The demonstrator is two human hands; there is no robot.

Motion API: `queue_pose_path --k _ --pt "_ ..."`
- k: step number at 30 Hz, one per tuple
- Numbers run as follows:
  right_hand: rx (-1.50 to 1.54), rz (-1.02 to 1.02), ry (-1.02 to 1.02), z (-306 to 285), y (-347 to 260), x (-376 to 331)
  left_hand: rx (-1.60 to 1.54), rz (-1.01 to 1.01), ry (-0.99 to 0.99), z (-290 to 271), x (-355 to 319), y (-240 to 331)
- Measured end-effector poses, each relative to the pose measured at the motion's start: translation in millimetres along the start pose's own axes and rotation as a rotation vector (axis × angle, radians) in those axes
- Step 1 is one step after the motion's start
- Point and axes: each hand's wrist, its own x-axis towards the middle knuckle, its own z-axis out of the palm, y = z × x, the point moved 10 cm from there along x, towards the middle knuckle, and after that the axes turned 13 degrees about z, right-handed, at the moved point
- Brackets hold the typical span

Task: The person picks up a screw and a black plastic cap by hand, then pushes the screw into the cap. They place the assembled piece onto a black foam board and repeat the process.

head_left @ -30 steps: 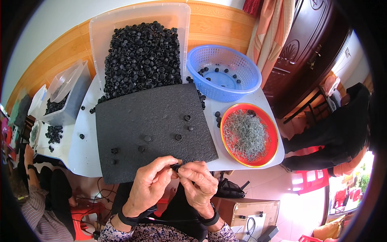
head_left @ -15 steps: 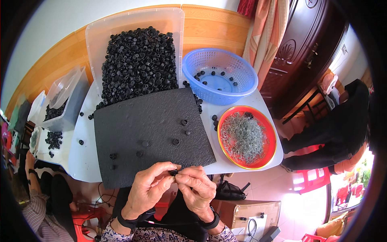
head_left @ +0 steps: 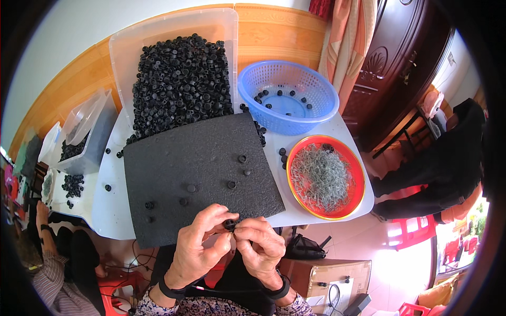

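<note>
A small round black plastic cap (head_left: 229, 225) is held between my two hands, just off the near edge of a black textured mat (head_left: 174, 158). My left hand (head_left: 197, 245) has its thumb and forefinger around the cap's left side. From the right, my right hand (head_left: 259, 245) pinches at the cap with thumb and fingertips; whatever else those fingers grip is hidden. Several loose black caps and rings lie on the mat, one ring (head_left: 232, 185) near its middle. A red bowl (head_left: 360, 197) of thin clear pieces stands to the right.
At the back are a clear bin (head_left: 121, 63) heaped with black caps and a blue basket (head_left: 329, 108) with several inside. Another bin (head_left: 97, 142) stands left, beside a seated person (head_left: 66, 274). A person in dark clothes (head_left: 432, 184) is at right, a cardboard box (head_left: 340, 271) below the table.
My left thumb and forefinger have spread slightly, so more of the cap shows. My right hand stays pinched against it. The whole view has shifted a little.
</note>
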Motion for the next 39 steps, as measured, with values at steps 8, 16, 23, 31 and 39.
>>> queue_pose_path --k 8,16,23,31,39 --pt "0.084 0.026 0.033 -6.2 7.5 -5.6 0.015 -0.012 0.038 1.2 -1.0 1.9" --pt "0.163 0.143 0.027 -6.6 15.4 -4.4 -0.211 -0.055 0.100 -1.4 -5.8 -10.4" --pt "0.375 0.284 -0.021 -4.7 41.1 -9.9 -0.342 -0.124 0.116 1.4 -4.8 -11.5" --pt "0.479 0.342 -0.146 7.5 40.6 -5.7 -0.226 -0.079 0.095 0.6 -3.2 -8.0" --pt "0.158 0.233 -0.079 -0.5 22.0 -0.4 -0.097 -0.035 0.067 -0.4 -2.5 -6.3"
